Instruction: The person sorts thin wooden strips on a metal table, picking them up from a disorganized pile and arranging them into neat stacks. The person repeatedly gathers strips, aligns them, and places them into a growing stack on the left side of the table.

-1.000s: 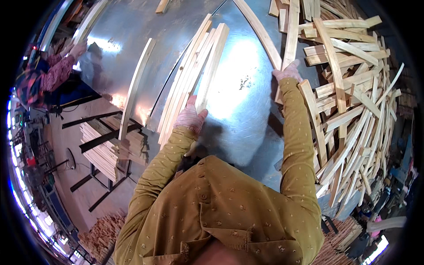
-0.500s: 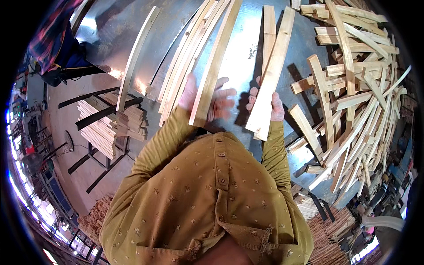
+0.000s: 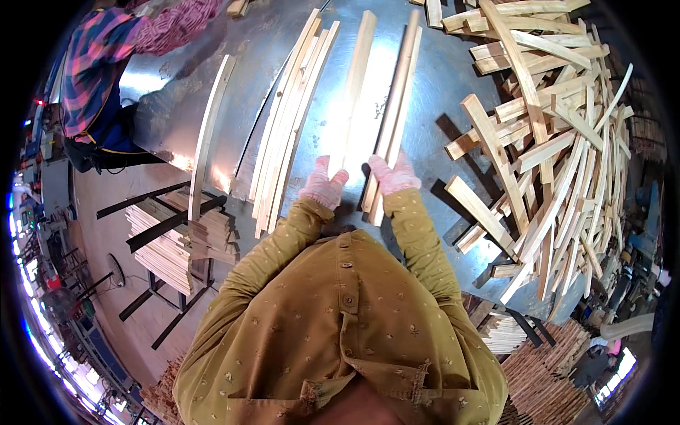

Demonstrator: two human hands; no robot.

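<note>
A pale wooden slat [image 3: 358,78] points away from me over the shiny metal table, its near end in my left hand [image 3: 323,183]. My right hand [image 3: 394,175] is closed round the near part of two slats [image 3: 401,99] lying close side by side; one shows a dark, shadowed face. Both hands look gloved in pinkish white. Left of my left hand, several long slats [image 3: 287,120] lie together in a row on the table. Parts of my fingers are hidden behind the wood.
A large jumbled heap of slats [image 3: 545,163] covers the table's right side. One slat [image 3: 210,127] overhangs the left edge, above a stand with stacked slats [image 3: 159,241]. At the far left, a co-worker's plaid sleeve [image 3: 106,53] and patterned arm [image 3: 177,27] reach over the metal table [image 3: 439,64].
Both hands have come closer together, the right one moving left with its two slats, now turned more on edge. My left fingers have closed on their slat. The co-worker's arm shows more.
</note>
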